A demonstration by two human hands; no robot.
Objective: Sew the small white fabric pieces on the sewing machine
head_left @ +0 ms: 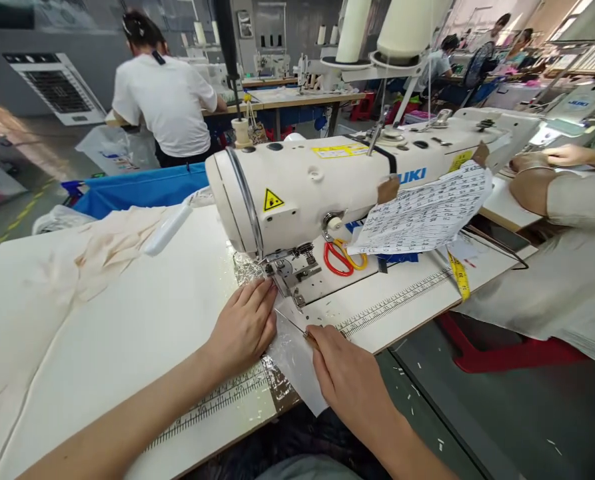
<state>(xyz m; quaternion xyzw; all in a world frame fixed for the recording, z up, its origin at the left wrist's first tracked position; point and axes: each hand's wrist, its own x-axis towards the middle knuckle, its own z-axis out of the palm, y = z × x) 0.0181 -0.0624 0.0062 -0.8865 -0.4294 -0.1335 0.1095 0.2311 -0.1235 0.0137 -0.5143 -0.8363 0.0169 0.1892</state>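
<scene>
In the head view my left hand (247, 320) lies beside the presser foot (280, 279) of a white sewing machine (297, 193). Its fingers are drawn together and press on a piece of thin white fabric (300, 373), which hangs over the table's front edge. My right hand (347, 373) is closed around the brown handle of an awl (292, 323). The awl's thin metal shaft points up and left over the fabric, toward my left fingertips. Those fingertips and the needle area partly hide each other.
Red and yellow-handled scissors (344, 259) lie behind the presser foot. A written paper sheet (427, 210) is taped to the machine. Cream fabric (112, 250) spreads at left. A yellow tape measure (458, 275) hangs at right. A co-worker's arm (537, 183) is close on the right.
</scene>
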